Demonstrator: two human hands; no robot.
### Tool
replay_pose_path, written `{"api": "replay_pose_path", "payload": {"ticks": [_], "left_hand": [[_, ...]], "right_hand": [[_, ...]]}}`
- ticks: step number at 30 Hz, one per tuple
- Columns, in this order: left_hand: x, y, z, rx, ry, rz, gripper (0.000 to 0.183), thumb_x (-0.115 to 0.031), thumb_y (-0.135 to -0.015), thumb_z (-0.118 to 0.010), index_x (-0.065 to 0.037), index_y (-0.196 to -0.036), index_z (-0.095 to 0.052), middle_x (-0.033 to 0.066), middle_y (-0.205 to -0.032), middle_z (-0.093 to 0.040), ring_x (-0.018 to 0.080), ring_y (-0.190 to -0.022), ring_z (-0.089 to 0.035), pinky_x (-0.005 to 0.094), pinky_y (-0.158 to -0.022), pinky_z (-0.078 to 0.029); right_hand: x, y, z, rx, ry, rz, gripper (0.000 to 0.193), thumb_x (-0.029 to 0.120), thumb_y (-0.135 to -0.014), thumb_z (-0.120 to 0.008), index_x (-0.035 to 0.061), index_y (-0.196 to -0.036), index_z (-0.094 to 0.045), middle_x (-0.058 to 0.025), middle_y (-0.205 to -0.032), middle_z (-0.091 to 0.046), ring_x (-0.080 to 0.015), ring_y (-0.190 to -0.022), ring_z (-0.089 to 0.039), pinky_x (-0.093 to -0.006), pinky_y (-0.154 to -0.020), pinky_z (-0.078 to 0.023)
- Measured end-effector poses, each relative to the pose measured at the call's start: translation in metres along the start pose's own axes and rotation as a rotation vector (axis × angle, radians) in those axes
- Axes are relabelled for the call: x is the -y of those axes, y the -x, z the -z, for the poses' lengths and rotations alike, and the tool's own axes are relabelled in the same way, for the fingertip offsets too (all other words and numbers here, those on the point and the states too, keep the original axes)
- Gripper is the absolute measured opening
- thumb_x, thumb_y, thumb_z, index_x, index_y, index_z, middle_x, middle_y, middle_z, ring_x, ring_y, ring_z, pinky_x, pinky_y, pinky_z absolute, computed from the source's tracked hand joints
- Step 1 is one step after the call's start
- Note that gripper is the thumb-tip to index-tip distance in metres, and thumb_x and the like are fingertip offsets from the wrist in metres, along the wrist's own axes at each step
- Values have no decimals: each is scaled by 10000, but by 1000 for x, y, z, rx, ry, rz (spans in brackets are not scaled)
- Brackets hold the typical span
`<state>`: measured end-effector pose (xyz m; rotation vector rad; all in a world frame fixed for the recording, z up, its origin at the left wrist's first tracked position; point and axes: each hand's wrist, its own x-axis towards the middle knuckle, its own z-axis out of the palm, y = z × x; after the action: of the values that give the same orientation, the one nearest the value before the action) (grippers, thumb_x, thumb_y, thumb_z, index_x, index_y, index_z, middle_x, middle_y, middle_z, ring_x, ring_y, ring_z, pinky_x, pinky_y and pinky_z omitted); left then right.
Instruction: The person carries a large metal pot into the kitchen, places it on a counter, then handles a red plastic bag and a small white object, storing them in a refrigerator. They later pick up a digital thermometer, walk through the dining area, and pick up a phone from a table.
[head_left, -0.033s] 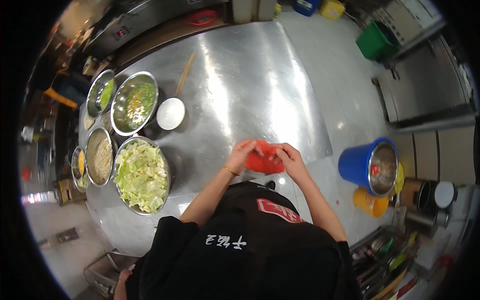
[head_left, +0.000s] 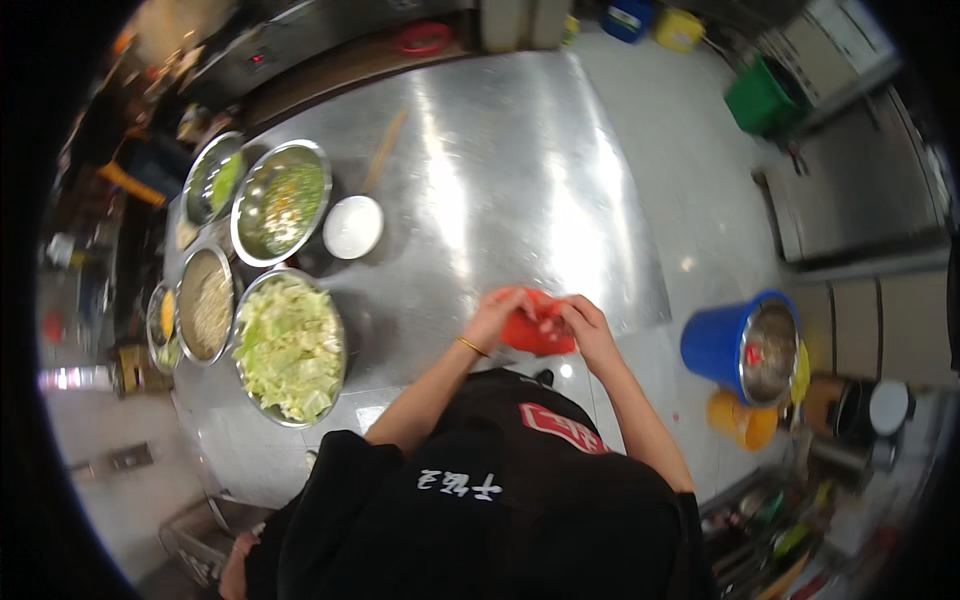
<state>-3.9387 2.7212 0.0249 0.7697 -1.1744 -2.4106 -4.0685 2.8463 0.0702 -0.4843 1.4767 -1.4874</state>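
Note:
A red plastic bag (head_left: pixel 540 338) is stretched between my two hands, just past the near edge of the steel table. On its left side my left hand (head_left: pixel 497 314), with a gold bracelet at the wrist, is closed on the bag. My right hand (head_left: pixel 587 328) pinches its upper right edge. The bag's thin film looks crumpled, and I cannot make out whether anything is inside. To the left of my hands stands a steel bowl (head_left: pixel 343 372) heaped with chopped cabbage (head_left: pixel 288 345).
The steel table (head_left: pixel 500 190) carries a white bowl (head_left: pixel 353 227), chopsticks (head_left: pixel 385 152), a bowl of chopped greens (head_left: pixel 290 205) and a bowl of pale shreds (head_left: pixel 208 305). Right on the floor are a blue bucket (head_left: pixel 708 345), a yellow bucket (head_left: pixel 740 418) and a green bin (head_left: pixel 763 98). Another person's arm (head_left: pixel 238 568) shows lower left.
The view has shifted slightly, so the table and bowls sit a little further right. Both hands still grip the red bag, which has changed shape a little between them.

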Motion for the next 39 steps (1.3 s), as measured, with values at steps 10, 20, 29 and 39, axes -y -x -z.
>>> {"api": "replay_pose_path", "payload": {"ticks": [10, 20, 29, 39], "left_hand": [[14, -4, 5, -103, -94, -28, 209, -222, -877, -526, -60, -751, -569, -20, -625, -524, 56, -602, -501, 209, -548, -405], [33, -22, 10, 358, -705, -242, 253, -122, -842, -531, 12, -1056, -537, 124, -965, -598, 177, -926, -545, 293, -828, -421], [30, -24, 25, 335, -422, -59, 217, -207, -870, -522, -6, -865, -603, 31, -776, -593, 105, -726, -518, 262, -697, -427], [11, -19, 17, 274, -249, -122, 195, -130, -864, -549, -24, -1007, -628, 59, -998, -609, 129, -893, -543, 273, -826, -419]], "right_hand": [[-11, -16, 11, -55, 9, -221, 195, 199, -845, -451, 62, -706, -465, -42, -602, -478, -116, -457, -405, -239, -433, -350], [32, -30, -29, 310, 727, 271, 76, 50, -847, -513, -4, -863, -564, -54, -764, -602, -98, -672, -558, -229, -594, -464], [26, -44, -13, 392, 1025, 316, 242, 15, -790, -539, -8, -1026, -585, -131, -863, -613, -197, -664, -588, -277, -640, -476], [28, -20, 14, 89, 958, 262, 117, 46, -778, -564, 2, -832, -658, -110, -656, -620, -149, -501, -570, -262, -487, -449]]}}
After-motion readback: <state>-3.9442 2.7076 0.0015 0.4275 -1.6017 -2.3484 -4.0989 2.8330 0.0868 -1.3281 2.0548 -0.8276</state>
